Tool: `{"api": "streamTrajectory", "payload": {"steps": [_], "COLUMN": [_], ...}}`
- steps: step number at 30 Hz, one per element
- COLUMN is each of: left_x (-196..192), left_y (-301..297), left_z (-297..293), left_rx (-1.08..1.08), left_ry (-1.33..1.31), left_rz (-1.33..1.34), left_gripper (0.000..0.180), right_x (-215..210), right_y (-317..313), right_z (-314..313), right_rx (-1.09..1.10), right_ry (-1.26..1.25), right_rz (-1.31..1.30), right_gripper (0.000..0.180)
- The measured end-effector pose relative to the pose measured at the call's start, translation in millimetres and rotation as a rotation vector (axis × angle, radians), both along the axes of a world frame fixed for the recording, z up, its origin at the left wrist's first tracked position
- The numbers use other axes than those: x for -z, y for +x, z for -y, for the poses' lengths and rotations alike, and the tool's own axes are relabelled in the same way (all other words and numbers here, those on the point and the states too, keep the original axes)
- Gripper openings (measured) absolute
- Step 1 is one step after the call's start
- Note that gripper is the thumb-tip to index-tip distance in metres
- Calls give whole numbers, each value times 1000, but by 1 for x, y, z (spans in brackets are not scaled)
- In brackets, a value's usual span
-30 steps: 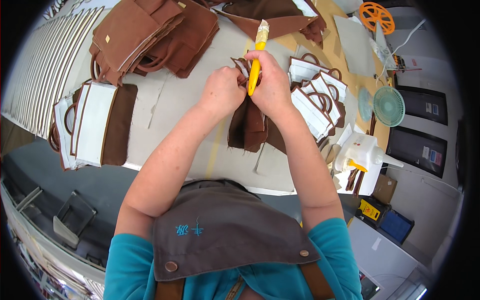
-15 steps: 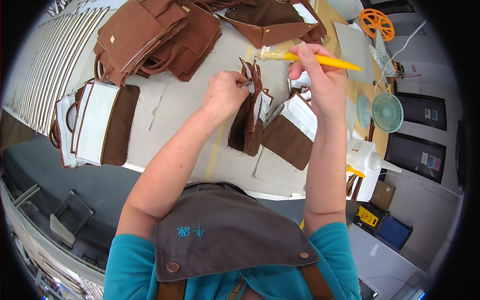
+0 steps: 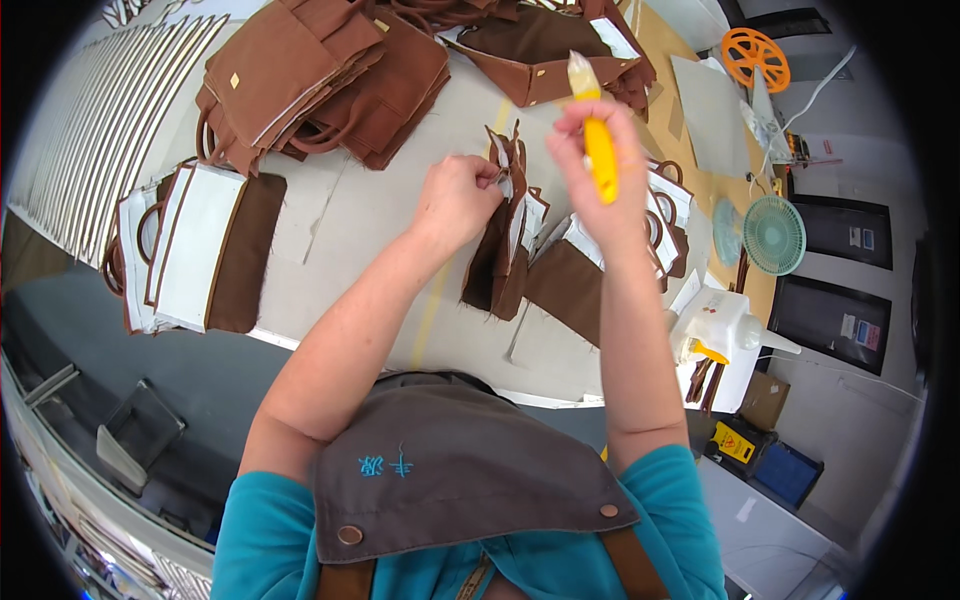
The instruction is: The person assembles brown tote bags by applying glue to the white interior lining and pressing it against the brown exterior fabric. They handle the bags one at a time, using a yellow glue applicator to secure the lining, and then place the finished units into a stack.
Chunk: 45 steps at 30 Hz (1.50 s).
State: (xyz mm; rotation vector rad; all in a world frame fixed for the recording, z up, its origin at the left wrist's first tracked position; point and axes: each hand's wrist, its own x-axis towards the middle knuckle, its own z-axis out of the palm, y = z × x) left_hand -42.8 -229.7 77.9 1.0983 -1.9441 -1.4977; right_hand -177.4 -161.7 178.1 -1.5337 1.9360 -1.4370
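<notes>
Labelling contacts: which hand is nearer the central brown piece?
Left: the left hand pinches that brown piece near its top; the right hand, gripping a yellow brush, is apart, rightward.

Worktable (image 3: pixel 365 220): pale grey top, tan along right side. Floor (image 3: pixel 220 385): dark grey, on worktable's near side. Chair-like frame (image 3: pixel 140 440): dark, pale part, near-left of worktable. Dark panels (image 3: pixel 830 300): rectangular, labelled, right of worktable. Cardboard box (image 3: pixel 764 398), blue container (image 3: pixel 788 472), white flat-topped unit (image 3: pixel 765 525): near-right of worktable.
</notes>
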Motion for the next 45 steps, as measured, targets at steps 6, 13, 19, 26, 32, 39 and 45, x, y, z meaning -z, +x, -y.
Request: {"api": "streamTrajectory", "payload": {"steps": [6,13,19,26,32,39,45], "left_x": [-14,5,10,38,36,32,51], "left_y": [2,21,36,55,65,65,76], "left_z": [-9,-18,-22,-23,-23,-26,-22], "left_rx": [-13,-20,-49,-109,-135,-191,-135], "left_ry": [136,215,195,296,303,367,292], "left_rz": [-2,-98,-100,-179,-124,-146,-112], "left_gripper": [24,21,20,20,24,28,31], "right_x": [57,76,90,95,104,110,104], "right_y": [26,51,65,90,97,101,97], "right_z": [-43,-46,-55,-55,-56,-58,-50], "right_rx": [175,191,155,147,157,162,184], "right_ry": [61,-19,-29,15,-15,5,5], "right_rz": [207,303,455,291,325,347,301], "right_gripper": [55,58,50,56,56,54,51]}}
